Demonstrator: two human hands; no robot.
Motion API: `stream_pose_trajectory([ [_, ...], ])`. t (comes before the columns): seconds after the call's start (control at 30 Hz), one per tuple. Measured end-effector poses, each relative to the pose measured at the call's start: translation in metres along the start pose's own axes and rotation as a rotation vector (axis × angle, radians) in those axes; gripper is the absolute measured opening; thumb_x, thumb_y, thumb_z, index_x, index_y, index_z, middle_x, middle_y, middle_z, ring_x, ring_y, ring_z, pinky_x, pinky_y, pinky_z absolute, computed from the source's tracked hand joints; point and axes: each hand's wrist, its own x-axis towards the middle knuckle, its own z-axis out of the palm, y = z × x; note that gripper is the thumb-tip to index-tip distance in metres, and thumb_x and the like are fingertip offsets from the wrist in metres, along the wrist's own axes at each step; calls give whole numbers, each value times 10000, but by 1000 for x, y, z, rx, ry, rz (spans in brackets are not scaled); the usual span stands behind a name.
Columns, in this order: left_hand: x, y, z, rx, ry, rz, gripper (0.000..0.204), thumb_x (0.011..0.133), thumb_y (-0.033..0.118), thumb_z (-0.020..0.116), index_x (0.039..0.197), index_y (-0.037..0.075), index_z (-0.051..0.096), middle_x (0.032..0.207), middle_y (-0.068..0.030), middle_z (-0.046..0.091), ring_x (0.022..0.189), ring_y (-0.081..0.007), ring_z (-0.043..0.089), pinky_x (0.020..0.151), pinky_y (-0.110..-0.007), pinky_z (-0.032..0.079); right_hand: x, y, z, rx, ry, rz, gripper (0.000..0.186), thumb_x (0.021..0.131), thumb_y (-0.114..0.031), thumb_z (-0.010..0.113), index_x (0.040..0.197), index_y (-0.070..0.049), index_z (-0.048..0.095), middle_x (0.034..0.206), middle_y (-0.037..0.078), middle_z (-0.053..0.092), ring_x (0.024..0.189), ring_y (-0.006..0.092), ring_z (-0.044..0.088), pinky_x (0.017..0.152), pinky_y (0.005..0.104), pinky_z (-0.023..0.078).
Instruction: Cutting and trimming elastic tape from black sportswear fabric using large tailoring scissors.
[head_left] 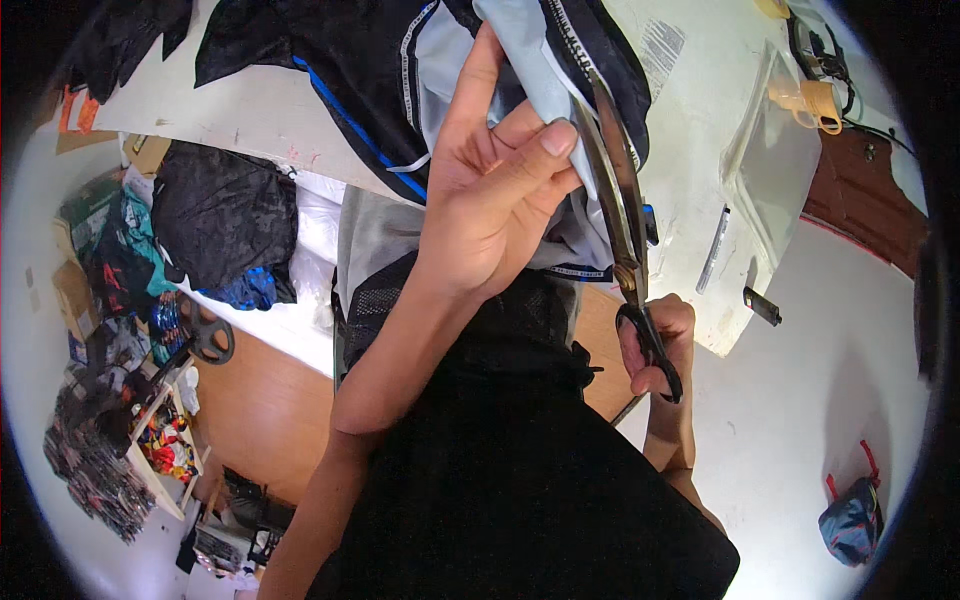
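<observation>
My left hand (485,205) pinches a light grey-blue fold of a garment (535,60) between thumb and fingers, and its forefinger points up along the cloth. The garment also has black panels, a blue edge and strips of light lettering; it hangs over the table's front edge. In my right hand (683,325) is a pair of large dark scissors (627,215), gripped by the handles with the blades pointing up and away. Slightly parted, the blades lie beside the left fingertips against the light fold and its black edge. Whether they are cutting cloth I cannot tell.
On the white table (690,190) at right lie a marker (713,250), a small black object (763,306) and a clear plastic sheet (765,150). A yellow ring-shaped item (820,105) sits beyond. Dark clothes (228,220) are heaped at left. A small pouch (852,522) is at lower right.
</observation>
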Motion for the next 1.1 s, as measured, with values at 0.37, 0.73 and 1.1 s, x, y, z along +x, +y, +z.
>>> stream_pose_trajectory([
  [0.37, 9, 9, 8, -200, 177, -62, 679, 873, -124, 372, 1447, 65, 62, 1338, -178, 424, 1207, -276, 460, 1011, -435, 367, 0, 0, 1, -50, 18, -17, 581, 536, -530, 838, 503, -67, 488, 409, -31, 449, 344, 56, 406, 347, 186, 235],
  [0.73, 9, 14, 10, -114, 248, -131, 632, 889, -94, 376, 1438, 46, 96, 1349, -152, 411, 1241, -252, 427, 1034, -427, 339, 0, -1, 3, 64, 17, 78, 542, 475, -446, 890, 551, -60, 518, 487, -46, 471, 389, 31, 401, 370, 180, 241],
  [1.1, 10, 11, 15, -125, 188, -83, 671, 886, -88, 379, 1442, 35, 25, 1404, -189, 315, 1269, -285, 384, 1051, -454, 304, 4, -3, 4, -120, 13, -12, 535, 554, -459, 852, 501, -75, 484, 416, -28, 444, 343, 70, 417, 345, 193, 248],
])
